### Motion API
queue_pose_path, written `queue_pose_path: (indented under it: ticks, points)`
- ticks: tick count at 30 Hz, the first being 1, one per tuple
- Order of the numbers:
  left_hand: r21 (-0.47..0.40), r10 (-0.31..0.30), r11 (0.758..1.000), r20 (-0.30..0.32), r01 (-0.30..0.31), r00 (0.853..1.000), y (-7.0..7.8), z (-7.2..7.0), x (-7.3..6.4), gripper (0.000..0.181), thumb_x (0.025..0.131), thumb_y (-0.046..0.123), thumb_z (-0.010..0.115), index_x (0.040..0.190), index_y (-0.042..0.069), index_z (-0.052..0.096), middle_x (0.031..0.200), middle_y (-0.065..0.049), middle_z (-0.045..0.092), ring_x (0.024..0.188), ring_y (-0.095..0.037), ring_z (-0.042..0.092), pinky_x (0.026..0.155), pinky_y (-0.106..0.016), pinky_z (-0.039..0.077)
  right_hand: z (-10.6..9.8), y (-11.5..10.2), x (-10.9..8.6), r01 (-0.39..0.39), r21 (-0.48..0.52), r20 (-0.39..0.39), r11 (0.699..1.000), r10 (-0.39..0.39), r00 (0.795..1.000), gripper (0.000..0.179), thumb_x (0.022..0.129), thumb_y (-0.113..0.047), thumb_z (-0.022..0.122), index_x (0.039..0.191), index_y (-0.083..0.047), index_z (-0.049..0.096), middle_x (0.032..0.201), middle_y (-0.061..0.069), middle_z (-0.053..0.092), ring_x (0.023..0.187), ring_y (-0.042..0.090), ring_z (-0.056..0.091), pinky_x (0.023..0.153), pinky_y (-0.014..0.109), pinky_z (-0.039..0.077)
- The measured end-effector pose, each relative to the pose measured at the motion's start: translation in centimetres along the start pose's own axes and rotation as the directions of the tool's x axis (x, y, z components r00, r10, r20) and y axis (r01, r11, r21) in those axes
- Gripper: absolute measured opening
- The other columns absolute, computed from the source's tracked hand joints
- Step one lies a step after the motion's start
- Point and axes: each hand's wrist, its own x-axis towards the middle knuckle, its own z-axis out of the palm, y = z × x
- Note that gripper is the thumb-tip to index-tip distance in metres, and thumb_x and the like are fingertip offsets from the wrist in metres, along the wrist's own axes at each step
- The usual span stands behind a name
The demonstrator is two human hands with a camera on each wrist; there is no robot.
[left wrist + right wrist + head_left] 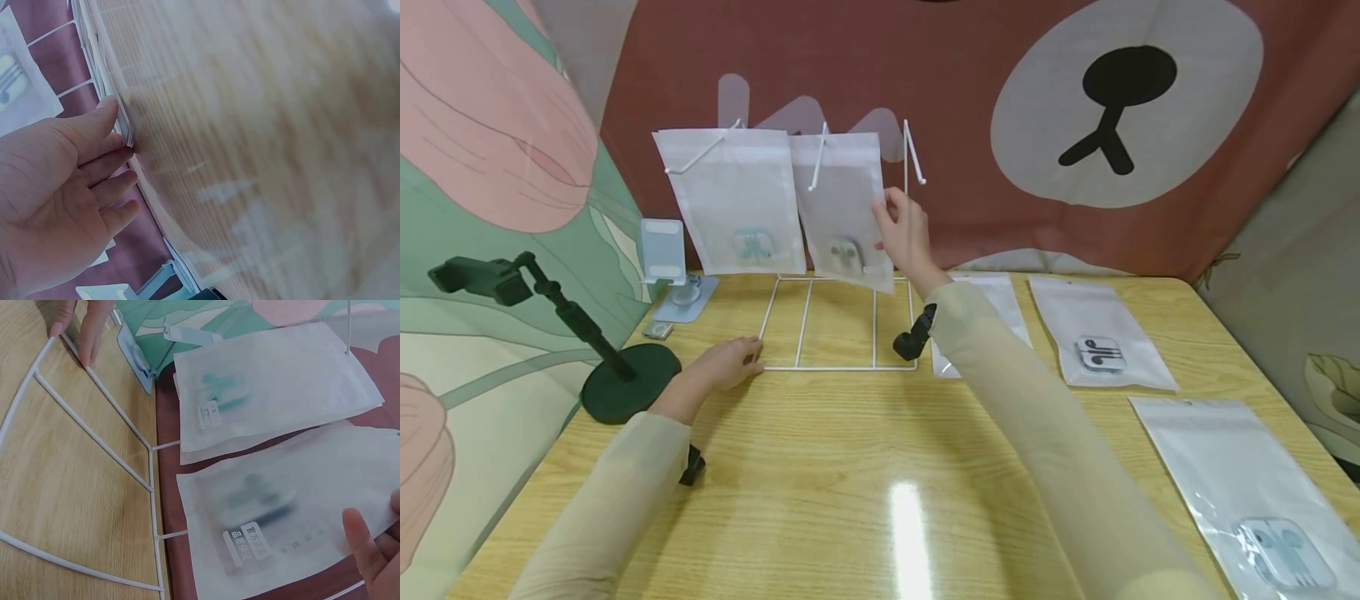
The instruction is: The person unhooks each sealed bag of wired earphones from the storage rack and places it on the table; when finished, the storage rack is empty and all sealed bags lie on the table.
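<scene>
A white wire display rack [841, 367] stands on the table with hooks at its top. My left hand [730, 364] pinches the front left corner of its base between thumb and fingers. Two frosted white zip bags with earphones hang from the hooks, a left bag [730, 200] and a middle bag [842, 200]. My right hand [907, 233] holds the right edge of the middle bag. In the right wrist view, the thumb [362, 544] lies on the bag's face. A flat case with earphones [259, 503] shows through the plastic. The right hook [913, 154] bears no bag.
More earphone bags lie on the table: one partly behind my right forearm [1000, 304], one at the back right [1093, 321], one at the front right [1240, 467]. At left stand a black phone stand [625, 383] and a pale blue holder [673, 267], beside a small box [658, 330].
</scene>
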Motion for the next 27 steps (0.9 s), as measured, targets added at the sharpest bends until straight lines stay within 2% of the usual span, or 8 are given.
queue_pose_path:
  ticks: [6,12,19,27]
  points:
    - [-0.006,0.004,1.0,-0.003,-0.004,1.0,-0.1,0.2,0.0,0.053,0.096,0.017,0.051,0.136,-0.012,0.033,0.138,-0.033,0.03,0.124,-0.048,0.031,0.1,-0.054,0.029,-0.2,-0.2,-1.0,0.006,0.003,-0.008,1.0,-0.006,1.0,0.018,0.096,-0.02,0.051,0.102,-0.006,0.061,0.067,0.013,0.06,0.048,0.024,0.057,0.048,0.027,0.052]
    - [0.003,-0.002,1.0,-0.004,0.002,1.0,-0.1,0.3,0.1,0.052,0.096,0.016,0.052,0.135,-0.012,0.035,0.138,-0.032,0.031,0.123,-0.047,0.032,0.1,-0.055,0.03,-0.4,-0.3,-1.8,0.025,0.027,-0.025,0.999,-0.024,0.999,0.017,0.094,-0.019,0.054,0.1,-0.004,0.062,0.067,0.012,0.063,0.042,0.021,0.056,0.044,0.027,0.05]
    - [0.009,-0.008,1.0,0.0,0.008,1.0,0.1,0.2,0.1,0.053,0.096,0.018,0.052,0.136,-0.012,0.034,0.139,-0.032,0.03,0.124,-0.047,0.031,0.1,-0.054,0.029,-0.8,-0.6,-3.0,0.062,0.043,-0.023,0.997,-0.062,0.998,0.016,0.094,-0.017,0.056,0.097,-0.003,0.061,0.06,0.012,0.059,0.036,0.016,0.051,0.041,0.026,0.047]
    - [0.016,-0.009,1.0,-0.004,0.009,1.0,0.3,0.0,-0.1,0.053,0.096,0.018,0.051,0.136,-0.011,0.035,0.138,-0.032,0.03,0.124,-0.047,0.031,0.1,-0.054,0.029,-1.3,-1.0,-4.5,0.098,0.08,-0.02,0.992,-0.097,0.995,0.015,0.093,-0.015,0.057,0.095,-0.001,0.062,0.067,0.012,0.064,0.035,0.016,0.048,0.04,0.026,0.046]
